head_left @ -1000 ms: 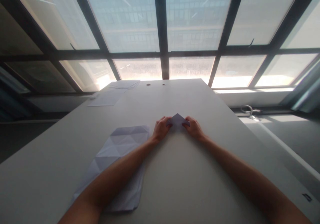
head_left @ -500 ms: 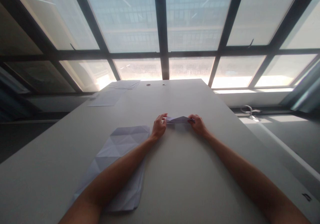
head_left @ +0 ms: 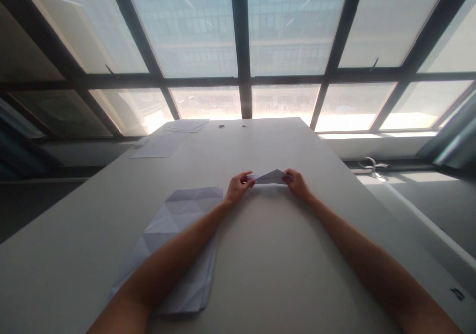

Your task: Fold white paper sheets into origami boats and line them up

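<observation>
A small piece of folded white paper (head_left: 272,177) spans the gap between my hands over the middle of the table, its upper edge rising to a low peak. My left hand (head_left: 239,186) pinches its left end between thumb and fingers. At the right end, my right hand (head_left: 296,182) grips it with the fingers closed; the fingertips are partly hidden. Under and beside my left forearm lies a stack of creased paper sheets (head_left: 182,225), marked with triangular fold lines.
The white table (head_left: 267,274) stretches toward the windows. Flat paper sheets (head_left: 156,145) lie at its far left. Two round holes show near the far edge. Right of the table, a silvery ring-shaped object (head_left: 369,164) sits by the window ledge. A small black mark (head_left: 456,294) is at lower right.
My left hand has closed from a looser hold into a pinch on the paper's left end. The folded paper has tilted, its peak a little higher. My right hand has barely shifted.
</observation>
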{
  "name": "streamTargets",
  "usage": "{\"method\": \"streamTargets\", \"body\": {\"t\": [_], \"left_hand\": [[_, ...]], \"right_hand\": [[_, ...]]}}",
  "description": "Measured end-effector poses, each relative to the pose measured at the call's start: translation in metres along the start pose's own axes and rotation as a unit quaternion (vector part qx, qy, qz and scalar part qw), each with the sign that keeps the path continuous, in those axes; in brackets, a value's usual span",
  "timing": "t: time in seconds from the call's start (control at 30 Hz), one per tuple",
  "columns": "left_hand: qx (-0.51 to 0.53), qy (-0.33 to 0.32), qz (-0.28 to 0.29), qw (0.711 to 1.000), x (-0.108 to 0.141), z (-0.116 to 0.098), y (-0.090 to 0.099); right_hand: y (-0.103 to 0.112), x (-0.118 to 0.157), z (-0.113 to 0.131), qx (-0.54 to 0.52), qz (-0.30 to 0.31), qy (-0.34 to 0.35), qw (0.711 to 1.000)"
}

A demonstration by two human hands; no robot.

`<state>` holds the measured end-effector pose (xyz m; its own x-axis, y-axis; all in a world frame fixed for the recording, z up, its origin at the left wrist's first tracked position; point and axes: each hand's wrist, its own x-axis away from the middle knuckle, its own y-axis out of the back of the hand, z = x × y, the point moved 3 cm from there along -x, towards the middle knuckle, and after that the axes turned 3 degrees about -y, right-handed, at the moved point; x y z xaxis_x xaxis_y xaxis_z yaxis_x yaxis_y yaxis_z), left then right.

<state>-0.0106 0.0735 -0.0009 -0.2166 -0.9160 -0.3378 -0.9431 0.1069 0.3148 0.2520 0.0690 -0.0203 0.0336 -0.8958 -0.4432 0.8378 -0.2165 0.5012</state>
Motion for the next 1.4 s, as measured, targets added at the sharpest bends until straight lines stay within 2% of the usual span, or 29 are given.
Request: {"method": "streamTargets", "body": {"t": [0.13,0.43,0.73,1.23,1.4], "left_hand": [[0.001,0.007,-0.010,1.000,0.003,-0.005,0.000],[-0.058,0.014,-0.036,0.998,0.002,-0.002,0.001],[-0.062,-0.003,-0.023,0.998,0.003,-0.004,0.001],[-0.134,-0.025,-0.026,0.990,0.004,-0.003,0.000],[-0.178,-0.026,0.002,0.984,0.006,-0.005,-0.005]], "right_hand": [[-0.001,0.001,0.003,0.010,0.008,0.001,1.000],[-0.003,0.003,0.005,0.028,0.024,0.007,0.999],[-0.003,0.001,0.005,0.043,0.028,-0.002,0.999],[-0.003,0.003,0.011,0.022,0.043,0.004,0.999],[-0.004,0.003,0.009,0.026,0.038,-0.005,0.999]]}}
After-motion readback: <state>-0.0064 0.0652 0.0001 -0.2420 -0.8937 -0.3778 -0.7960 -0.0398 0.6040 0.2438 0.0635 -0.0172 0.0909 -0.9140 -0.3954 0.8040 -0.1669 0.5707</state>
